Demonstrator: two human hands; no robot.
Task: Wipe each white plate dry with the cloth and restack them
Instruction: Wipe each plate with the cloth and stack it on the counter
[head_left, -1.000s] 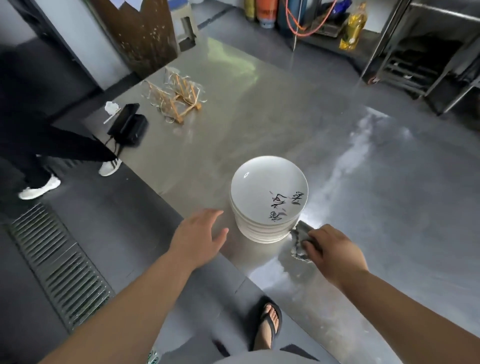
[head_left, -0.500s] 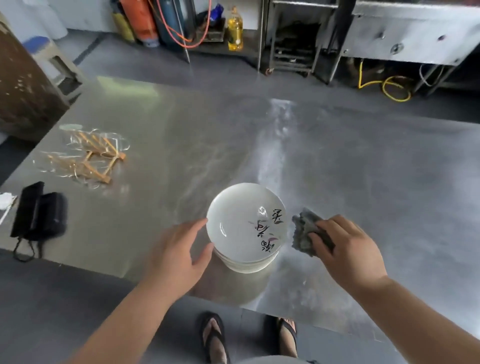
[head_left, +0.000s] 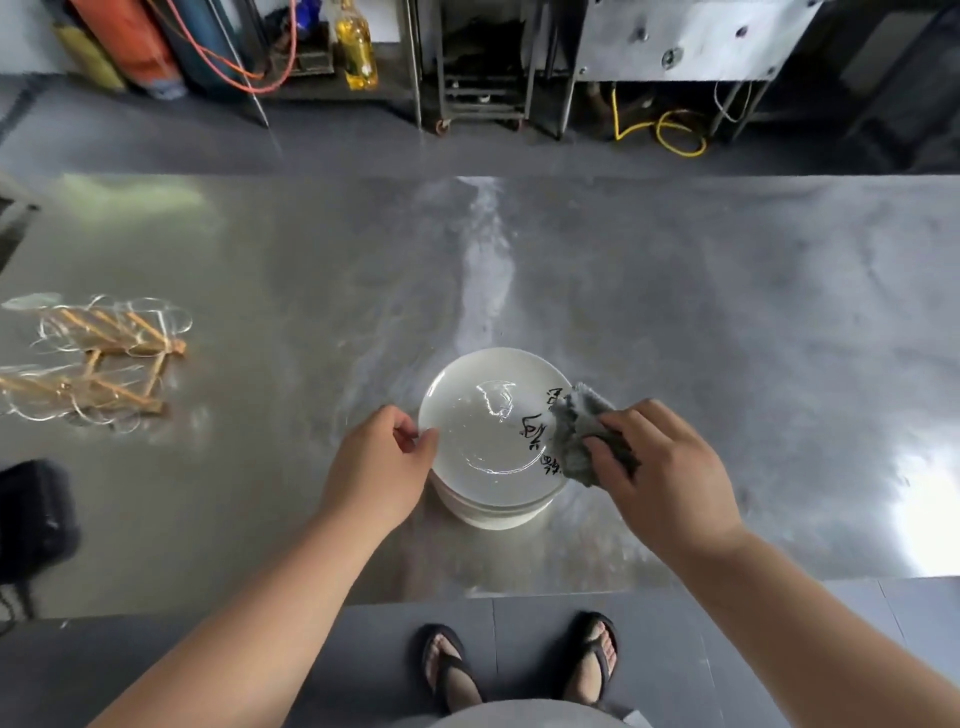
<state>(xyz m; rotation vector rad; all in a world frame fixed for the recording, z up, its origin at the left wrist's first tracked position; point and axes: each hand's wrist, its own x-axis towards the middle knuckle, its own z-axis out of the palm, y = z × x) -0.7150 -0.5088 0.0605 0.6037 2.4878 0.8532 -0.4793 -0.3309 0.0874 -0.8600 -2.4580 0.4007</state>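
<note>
Writing: black handwritten characters on the right side of the top plate (head_left: 478, 447), partly under the cloth (head_left: 574, 415).
Legibility: too blurred to read.

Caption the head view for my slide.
Plate drying: the left hand pinches the rim of the top white plate while the right hand holds a grey cloth at its right edge.

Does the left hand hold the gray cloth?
No, the right hand grips the gray cloth on the top plate, while the left hand pinches that plate's left rim.
</note>
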